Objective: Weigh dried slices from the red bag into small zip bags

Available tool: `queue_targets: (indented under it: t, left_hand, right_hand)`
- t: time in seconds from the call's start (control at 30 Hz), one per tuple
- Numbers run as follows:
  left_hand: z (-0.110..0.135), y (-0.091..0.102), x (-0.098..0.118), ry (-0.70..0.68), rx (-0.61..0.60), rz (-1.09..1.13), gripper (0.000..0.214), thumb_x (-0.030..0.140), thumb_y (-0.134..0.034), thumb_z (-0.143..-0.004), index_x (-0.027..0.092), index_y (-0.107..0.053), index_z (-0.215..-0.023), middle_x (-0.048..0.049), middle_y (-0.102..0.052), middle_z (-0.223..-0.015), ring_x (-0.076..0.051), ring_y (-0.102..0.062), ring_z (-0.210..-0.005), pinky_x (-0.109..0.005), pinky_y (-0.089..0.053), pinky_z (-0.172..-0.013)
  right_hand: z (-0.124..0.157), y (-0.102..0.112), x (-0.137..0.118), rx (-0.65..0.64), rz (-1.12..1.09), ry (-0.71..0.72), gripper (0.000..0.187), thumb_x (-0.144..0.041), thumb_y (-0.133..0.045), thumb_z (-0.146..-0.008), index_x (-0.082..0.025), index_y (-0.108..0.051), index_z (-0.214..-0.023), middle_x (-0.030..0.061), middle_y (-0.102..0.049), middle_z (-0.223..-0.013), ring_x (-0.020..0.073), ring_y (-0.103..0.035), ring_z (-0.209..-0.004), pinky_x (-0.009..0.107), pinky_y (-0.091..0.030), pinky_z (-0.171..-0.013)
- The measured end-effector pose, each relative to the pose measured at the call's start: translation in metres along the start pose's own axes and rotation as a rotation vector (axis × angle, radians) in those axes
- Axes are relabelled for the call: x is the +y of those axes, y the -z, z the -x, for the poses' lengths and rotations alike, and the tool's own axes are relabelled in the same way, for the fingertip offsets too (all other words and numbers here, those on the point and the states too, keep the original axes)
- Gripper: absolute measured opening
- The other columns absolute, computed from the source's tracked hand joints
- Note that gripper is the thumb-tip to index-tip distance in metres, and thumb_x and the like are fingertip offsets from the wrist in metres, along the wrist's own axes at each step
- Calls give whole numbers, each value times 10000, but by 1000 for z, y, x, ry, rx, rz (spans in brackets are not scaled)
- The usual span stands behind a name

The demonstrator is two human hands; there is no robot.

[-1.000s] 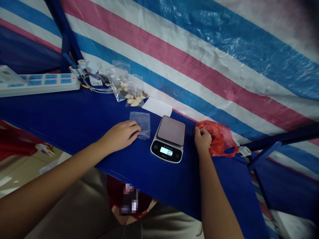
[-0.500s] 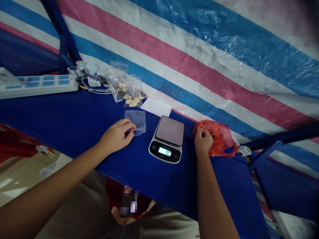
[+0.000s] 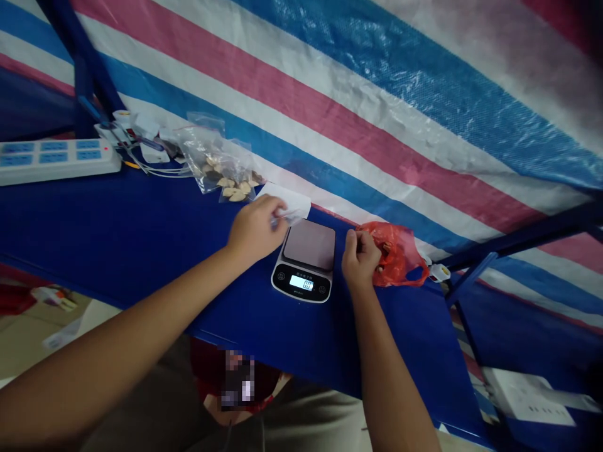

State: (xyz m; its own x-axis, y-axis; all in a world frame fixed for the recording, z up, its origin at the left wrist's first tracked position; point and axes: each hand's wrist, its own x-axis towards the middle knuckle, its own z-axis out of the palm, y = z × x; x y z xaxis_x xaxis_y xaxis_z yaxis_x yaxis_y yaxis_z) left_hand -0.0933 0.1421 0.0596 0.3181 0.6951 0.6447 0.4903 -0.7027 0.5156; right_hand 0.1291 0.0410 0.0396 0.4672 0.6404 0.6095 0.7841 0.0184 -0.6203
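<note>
My left hand is shut on a small clear plastic bag, pinching it just above the far left corner of a digital kitchen scale. The scale has a bare pale platform, and its lit display shows a low reading. My right hand pinches the edge of a red plastic bag, right of the scale. Something brownish shows inside that bag. Further left lie clear bags holding pale flat pieces. A white paper slip lies partly behind my left hand.
Everything stands on a blue tabletop against a striped tarpaulin wall. A white power strip with cables and small white items sits at the far left. Blue metal frame bars run at the right.
My left hand has lifted the small clear bag off the table and moved right, over towards the scale. My right hand stays at the red bag. The whole view has shifted slightly left.
</note>
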Motion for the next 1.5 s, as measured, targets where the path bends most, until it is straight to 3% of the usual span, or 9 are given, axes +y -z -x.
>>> queue_targets:
  t: [0.13,0.27,0.5,0.67,0.77,0.9,1.27,1.43,1.5]
  left_hand:
    - [-27,-49,29,-79,-62,10,230,120,-560,-778,184,-617,-992,-56,-690,-910,-209,-630,-816,-362,-436,-741]
    - [-12,-70,40,-192,-102,-6,251,170,-549,-844,188,-602,-1089,-76,-720,-1002,-234,-657,-885,-394,-414,-761]
    - [1,-54,52,-343,-204,-9,286,279,-563,-907,184,-590,-1175,-116,-705,-1076,-292,-652,-998,-463,-439,-864]
    - [-7,-43,43,-628,-357,217,926,402,-796,-743,243,-331,-1528,-169,-447,-1545,-382,-371,-1457,-566,-326,-1157]
    - [-5,-45,38,-630,-421,240,1075,348,-820,-726,255,-188,-1591,-169,-456,-1524,-359,-393,-1443,-564,-286,-1198]
    - [1,-49,41,-598,-454,260,992,267,-741,-806,268,-146,-1600,-153,-515,-1433,-309,-483,-1358,-510,-361,-1157]
    - [3,-51,48,-454,-388,14,753,308,-659,-813,147,-350,-1481,-168,-544,-1398,-321,-491,-1307,-474,-367,-1104]
    - [1,-50,48,-458,-363,-58,618,254,-590,-853,155,-408,-1435,-156,-559,-1361,-309,-496,-1277,-473,-361,-1083]
    - [0,-50,46,-468,-371,-64,648,266,-605,-844,166,-394,-1449,-157,-555,-1359,-318,-489,-1279,-488,-355,-1080]
  right_hand:
    - [6,-7,-10,-137,-184,-25,305,-470,-540,-935,-189,-636,-863,15,-630,-741,163,-578,-673,285,-462,-644]
    - [3,-15,-3,-177,-326,-165,291,-466,-591,-886,-186,-629,-815,5,-623,-715,158,-572,-661,279,-470,-631]
    - [0,-17,0,-182,-449,-211,165,-341,-620,-806,-182,-656,-830,-4,-646,-717,147,-575,-648,276,-469,-632]
    - [-1,-11,2,-324,-599,-294,238,-423,-709,-820,-191,-659,-804,-21,-610,-669,119,-527,-570,256,-426,-554]
    - [-3,-3,4,-475,-647,-308,259,-434,-749,-813,-193,-666,-766,-25,-599,-625,112,-503,-526,248,-405,-505]
    - [-5,8,2,-574,-592,-241,258,-419,-740,-839,-186,-679,-746,-20,-610,-625,116,-527,-545,250,-426,-515]
    - [3,-2,-4,-358,-380,-91,190,-344,-633,-919,-176,-714,-951,24,-713,-779,149,-641,-672,283,-515,-621]
    - [6,-1,-12,-79,-245,-22,196,-372,-678,-909,-185,-653,-964,28,-703,-833,160,-668,-727,302,-542,-682]
    - [8,0,-16,-66,-291,1,174,-363,-647,-936,-196,-629,-982,31,-706,-874,167,-687,-767,313,-554,-714]
